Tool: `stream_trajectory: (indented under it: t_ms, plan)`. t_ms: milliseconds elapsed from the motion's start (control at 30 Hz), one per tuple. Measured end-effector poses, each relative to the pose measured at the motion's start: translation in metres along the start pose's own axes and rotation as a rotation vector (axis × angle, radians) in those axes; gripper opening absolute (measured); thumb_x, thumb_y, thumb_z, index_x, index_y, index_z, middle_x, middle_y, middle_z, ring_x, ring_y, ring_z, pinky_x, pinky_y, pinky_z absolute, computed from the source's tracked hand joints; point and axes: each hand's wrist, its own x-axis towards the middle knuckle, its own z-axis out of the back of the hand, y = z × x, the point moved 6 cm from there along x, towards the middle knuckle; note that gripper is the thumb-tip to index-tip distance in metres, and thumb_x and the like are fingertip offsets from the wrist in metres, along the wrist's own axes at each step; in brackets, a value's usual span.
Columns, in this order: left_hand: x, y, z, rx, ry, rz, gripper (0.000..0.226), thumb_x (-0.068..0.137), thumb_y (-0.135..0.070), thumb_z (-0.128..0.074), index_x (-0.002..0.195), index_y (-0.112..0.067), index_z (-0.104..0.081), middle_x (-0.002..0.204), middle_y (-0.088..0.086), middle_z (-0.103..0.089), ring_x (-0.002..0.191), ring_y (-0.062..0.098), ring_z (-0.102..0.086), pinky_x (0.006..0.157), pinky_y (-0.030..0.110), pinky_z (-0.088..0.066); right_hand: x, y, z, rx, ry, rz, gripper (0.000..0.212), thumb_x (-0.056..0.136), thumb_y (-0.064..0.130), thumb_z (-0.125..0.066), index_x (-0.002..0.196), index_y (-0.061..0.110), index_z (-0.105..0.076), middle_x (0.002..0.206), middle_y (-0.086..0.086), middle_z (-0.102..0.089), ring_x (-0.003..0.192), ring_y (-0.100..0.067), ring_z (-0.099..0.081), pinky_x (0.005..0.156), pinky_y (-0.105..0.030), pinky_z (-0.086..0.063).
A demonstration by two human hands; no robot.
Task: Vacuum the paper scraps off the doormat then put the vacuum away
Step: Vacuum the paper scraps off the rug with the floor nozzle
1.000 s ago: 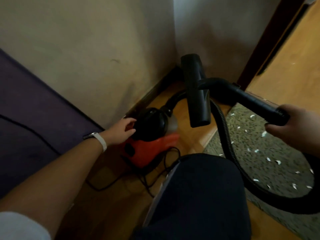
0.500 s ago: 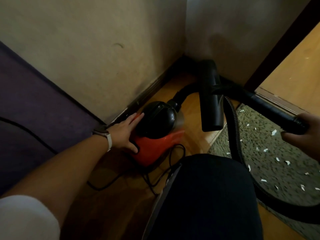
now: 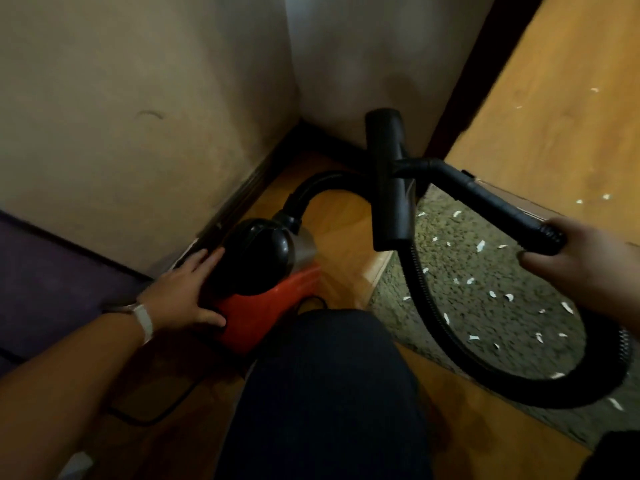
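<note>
1. Vacuum: red base, black dome; stands on the wood floor, just beside the doormat.
2. Paper scraps: strewn over the mat; cleaning judged not begun.
3. Left hand: moved from the dome's top to its rear; fingers straight, flat against it, thumb on the red base, probably seeking the switch.
4. Right hand: clenched round the wand; nozzle off the mat.

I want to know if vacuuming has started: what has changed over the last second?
The left hand moved down from the black dome of the canister vacuum to its near side, fingers now spread flat, thumb on the red base. The right hand still grips the wand, nozzle raised; paper scraps still lie on the doormat.
</note>
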Motion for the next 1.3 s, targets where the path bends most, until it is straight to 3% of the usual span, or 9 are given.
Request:
stream_trajectory:
  t_ms: [100, 167, 233, 367, 567, 767, 967, 1100, 1300]
  plan:
    - [-0.013, -0.011, 0.039, -0.278, -0.304, 0.046, 0.113, 0.06, -0.079, -0.068, 0.152, -0.032, -0.024, 0.152, 0.008, -0.033, 0.136, 0.032, -0.038, 0.108, 0.047, -0.037, 0.002, -0.022, 0.012, 0.042, 0.007, -0.048, 0.023, 0.079, 0.028, -0.077, 0.094, 0.023, -0.06, 0.067, -0.005, -0.062, 0.055, -0.023, -0.06, 0.052, -0.029, -0.047]
    - [-0.018, -0.045, 0.079, -0.35, -0.553, -0.073, 0.065, 0.072, -0.071, -0.06, 0.13, -0.048, -0.043, 0.122, -0.007, -0.05, 0.115, 0.03, -0.052, 0.093, 0.046, -0.045, 0.006, -0.035, 0.018, 0.061, -0.006, -0.083, 0.024, 0.08, 0.028, -0.075, 0.097, 0.023, -0.06, 0.067, -0.004, -0.062, 0.053, -0.021, -0.06, 0.048, -0.025, -0.041]
    - [-0.007, -0.106, 0.108, -0.332, -0.62, -0.19, 0.034, 0.078, -0.061, -0.054, 0.111, -0.049, -0.053, 0.105, -0.019, -0.05, 0.101, 0.023, -0.056, 0.083, 0.043, -0.048, 0.009, -0.047, 0.02, 0.072, -0.006, -0.108, 0.026, 0.079, 0.03, -0.074, 0.099, 0.025, -0.059, 0.069, -0.001, -0.062, 0.056, -0.019, -0.06, 0.05, -0.027, -0.043]
    - [0.052, -0.264, 0.112, -0.336, -0.387, -0.344, 0.043, 0.081, -0.057, -0.057, 0.11, -0.026, -0.065, 0.102, -0.009, -0.06, 0.094, 0.012, -0.057, 0.08, 0.029, -0.043, 0.017, -0.078, 0.025, 0.071, -0.003, -0.147, 0.024, 0.076, 0.033, -0.074, 0.093, 0.021, -0.062, 0.069, 0.0, -0.063, 0.059, -0.017, -0.06, 0.057, -0.03, -0.049]
    - [0.13, -0.4, 0.059, -0.346, -0.1, -0.238, 0.035, 0.087, -0.047, -0.062, 0.11, -0.022, -0.057, 0.096, -0.005, -0.063, 0.093, 0.021, -0.062, 0.079, 0.035, -0.051, 0.024, -0.116, 0.01, 0.032, 0.119, -0.217, 0.02, 0.076, 0.036, -0.071, 0.089, 0.025, -0.06, 0.073, 0.0, -0.063, 0.065, -0.017, -0.062, 0.057, -0.029, -0.051]
    - [0.142, -0.409, 0.027, -0.04, -0.087, -0.378, 0.052, 0.091, -0.053, -0.055, 0.132, -0.022, -0.05, 0.12, -0.004, -0.058, 0.106, 0.017, -0.057, 0.092, 0.041, -0.05, 0.02, -0.169, -0.009, 0.085, 0.217, -0.347, 0.024, 0.074, 0.039, -0.072, 0.086, 0.022, -0.06, 0.072, -0.002, -0.067, 0.063, -0.02, -0.066, 0.062, -0.036, -0.058]
    - [0.145, -0.38, -0.03, 0.787, 0.134, -0.62, 0.079, 0.082, -0.064, -0.056, 0.148, -0.027, -0.032, 0.148, 0.0, -0.038, 0.142, 0.024, -0.028, 0.119, 0.052, -0.011, 0.026, -0.191, -0.004, 0.11, 0.186, -0.384, 0.02, 0.077, 0.035, -0.07, 0.086, 0.02, -0.06, 0.07, -0.004, -0.067, 0.058, -0.021, -0.067, 0.06, -0.034, -0.057]
    - [0.148, -0.392, -0.044, 0.928, -0.049, -0.713, 0.034, 0.092, -0.029, -0.05, 0.126, -0.025, -0.049, 0.125, 0.003, -0.051, 0.119, 0.028, -0.046, 0.11, 0.05, -0.028, 0.03, -0.191, -0.007, 0.085, 0.179, -0.394, 0.021, 0.075, 0.036, -0.069, 0.086, 0.021, -0.058, 0.073, -0.004, -0.068, 0.061, -0.023, -0.067, 0.063, -0.035, -0.058]
    - [0.143, -0.407, -0.022, 0.552, 0.021, -0.798, 0.02, 0.078, -0.049, -0.058, 0.085, -0.033, -0.048, 0.083, -0.012, -0.059, 0.079, 0.013, -0.061, 0.072, 0.031, -0.051, 0.024, -0.192, -0.01, -0.029, 0.23, -0.372, 0.023, 0.076, 0.038, -0.068, 0.09, 0.023, -0.058, 0.074, -0.001, -0.064, 0.065, -0.02, -0.062, 0.054, -0.028, -0.046]
